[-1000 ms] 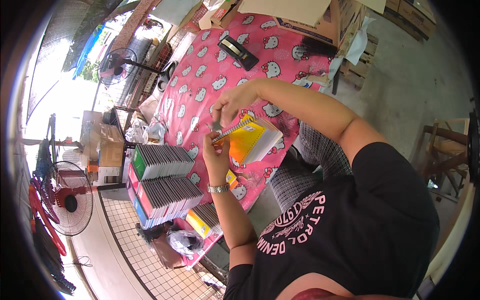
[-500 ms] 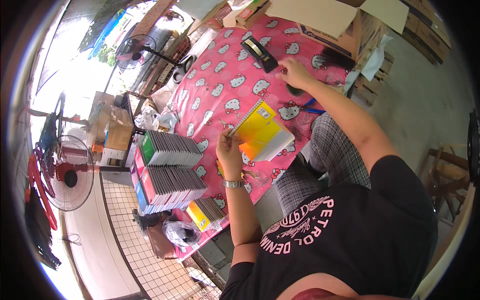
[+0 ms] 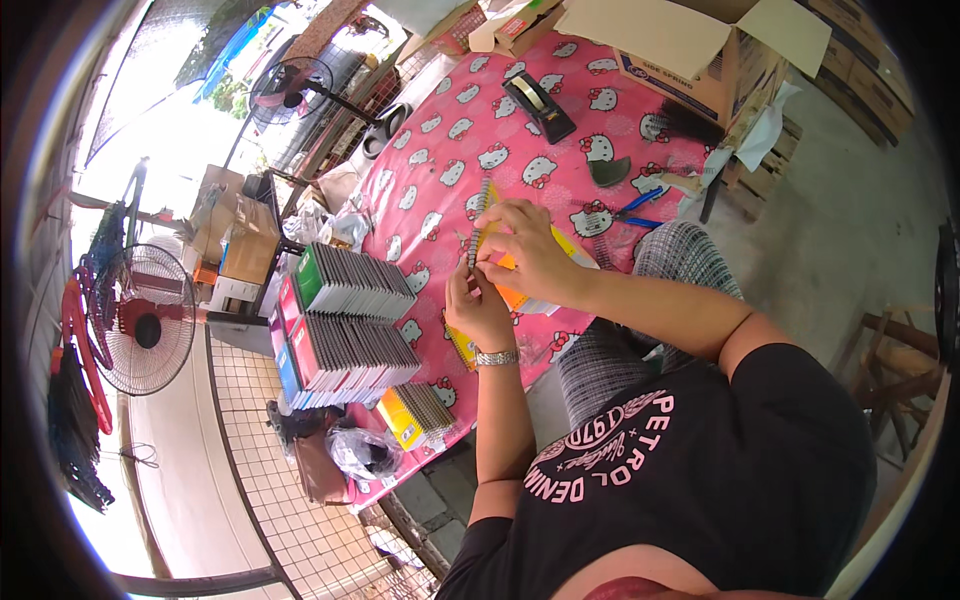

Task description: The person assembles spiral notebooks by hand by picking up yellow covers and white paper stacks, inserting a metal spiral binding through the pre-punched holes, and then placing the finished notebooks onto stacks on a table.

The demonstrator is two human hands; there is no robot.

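Observation:
A yellow spiral notebook (image 3: 572, 250) is held over the table's near edge, its coil towards the left. My left hand (image 3: 478, 308), with a metal watch on the wrist, is closed on the lower end of the coil. Across the cover lies my right hand (image 3: 535, 258), its fingers bent and its thumb and fingertips at the coil; it hides much of the notebook. Another yellow notebook (image 3: 462, 345) shows partly beneath my left hand. Blue-handled pliers (image 3: 640, 210) rest on the table to the right of my hands.
Stacked spiral notebooks (image 3: 355, 350) stand at the left, with a smaller yellow stack (image 3: 413, 415) nearer me. A tape dispenser (image 3: 540, 105), a dark curved piece (image 3: 608, 172) and a black bristly thing (image 3: 690, 120) lie farther back on the pink tablecloth (image 3: 440, 195), before an open carton (image 3: 665, 75).
My right hand has come from beside the tape dispenser to the notebook's coil. The notebook has turned slightly, its coil now more upright in view. The whole view has shifted a little.

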